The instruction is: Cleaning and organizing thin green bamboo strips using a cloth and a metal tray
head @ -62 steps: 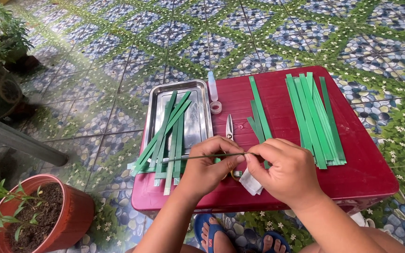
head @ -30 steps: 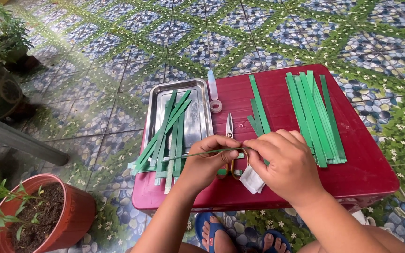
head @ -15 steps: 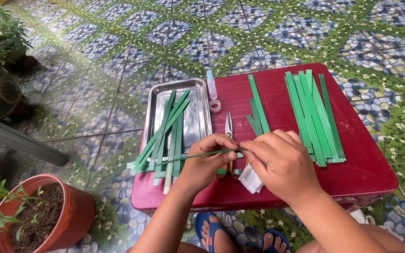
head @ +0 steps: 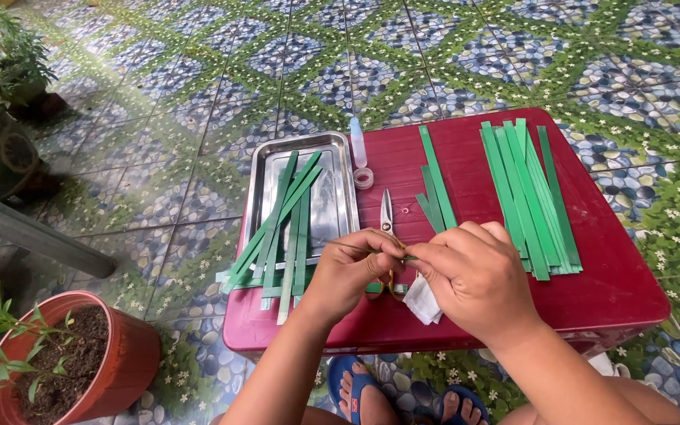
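Observation:
Over the near edge of a red plastic table (head: 623, 275), my left hand (head: 352, 271) and my right hand (head: 474, 275) meet fingertip to fingertip. Both pinch a thin stick (head: 349, 249) with a narrow green strip at the pinch point. A white scrap (head: 421, 303) hangs under my right hand. Small scissors (head: 386, 212) lie just beyond my fingers, their handles hidden by my hands. A metal tray (head: 332, 161) at the table's left holds several green paper strips (head: 285, 228). More green strips (head: 529, 197) lie on the right side and a few (head: 434, 185) in the middle.
A small glue bottle (head: 357, 142) and its cap (head: 364, 178) lie beside the tray. A terracotta pot with a plant (head: 64, 370) stands at lower left, other potted plants (head: 1, 94) at the far left. My feet in blue sandals (head: 403, 397) show under the table. Patterned tiles cover the floor.
My hands have drawn closer together. The length of stick sticking out to the left of my left hand has shortened, and the green strip has gathered at my fingertips.

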